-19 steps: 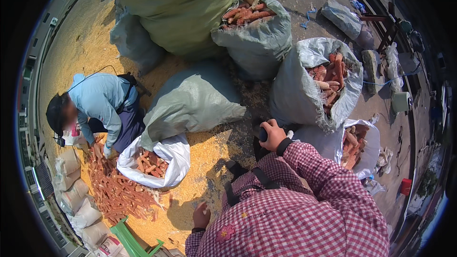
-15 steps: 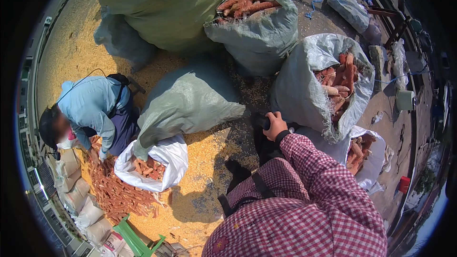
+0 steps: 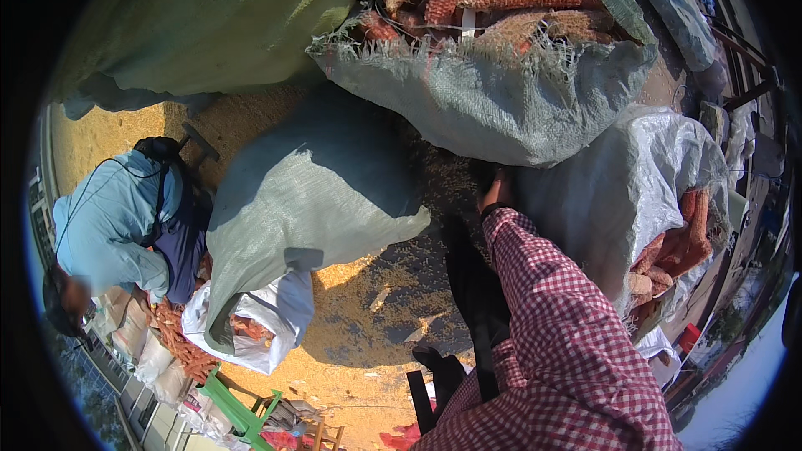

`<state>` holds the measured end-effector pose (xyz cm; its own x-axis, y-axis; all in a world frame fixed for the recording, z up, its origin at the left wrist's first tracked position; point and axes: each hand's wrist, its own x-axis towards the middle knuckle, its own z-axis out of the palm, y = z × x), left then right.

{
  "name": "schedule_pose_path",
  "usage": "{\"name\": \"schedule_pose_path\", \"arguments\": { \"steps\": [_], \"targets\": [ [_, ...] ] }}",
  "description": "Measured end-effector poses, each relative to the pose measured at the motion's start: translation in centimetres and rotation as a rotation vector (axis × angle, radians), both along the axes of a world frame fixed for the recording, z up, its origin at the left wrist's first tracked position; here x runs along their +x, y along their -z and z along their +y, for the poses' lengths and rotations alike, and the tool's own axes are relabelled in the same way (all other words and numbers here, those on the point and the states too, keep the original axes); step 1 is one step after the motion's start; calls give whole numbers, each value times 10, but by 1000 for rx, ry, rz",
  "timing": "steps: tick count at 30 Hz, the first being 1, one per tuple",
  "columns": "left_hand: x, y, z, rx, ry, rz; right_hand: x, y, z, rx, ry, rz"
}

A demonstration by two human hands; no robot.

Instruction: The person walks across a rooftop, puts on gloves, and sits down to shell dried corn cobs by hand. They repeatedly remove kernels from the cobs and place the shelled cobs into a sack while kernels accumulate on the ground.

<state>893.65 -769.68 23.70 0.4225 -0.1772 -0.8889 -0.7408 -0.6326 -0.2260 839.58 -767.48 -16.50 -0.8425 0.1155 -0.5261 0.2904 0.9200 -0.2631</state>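
Cob-filled sack [image 3: 493, 108], grey-green and frayed at the rim, stands at upper centre, straight ahead of the wearer's right hand [image 3: 496, 187], its mouth stretched widest from left to right.

At far left, a co-worker [image 3: 113, 217] in light blue bends near loose red cobs [image 3: 180, 342], beside a white sack [image 3: 286, 317] holding more. An olive sack [image 3: 225, 25] fills the upper left; a green plastic frame [image 3: 234, 413] stands near the lower edge. Farther right, a slumped sack [image 3: 309, 200] of pale green weave hangs its lower end over the white one. Yellow kernels [image 3: 338, 380] cover the dark ground, thinning in the shaded lane beyond.

At centre, a red-checked sleeve [image 3: 555, 292] extends up that lane, its hand just below the frayed sack's lower edge; contact cannot be made out. Shadow hides the fingers, and whether they are spread, curled or holding anything cannot be told. The left hand is out of view, so the right is the nearer one shown. At right, a pale sack [image 3: 660, 159] of cobs sits close beside the forearm, narrowing the room there, with a red container [image 3: 689, 336] beyond.
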Motion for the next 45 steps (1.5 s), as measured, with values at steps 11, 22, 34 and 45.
{"name": "schedule_pose_path", "arguments": {
  "steps": [11,22,34,45],
  "targets": [
    [-23,-12,-10,16,-45,-76,-50,1,-11,193,-108,-49],
    [-1,-29,2,-78,-120,71,-56,-41,8,27,-43,161],
    [-63,-62,-87,-484,302,894,52,-341,-67,-1280,810,-851],
    [-56,-185,-128,-441,-171,1433,305,-561,-93,-1797,39,-1183]
  ]
}}
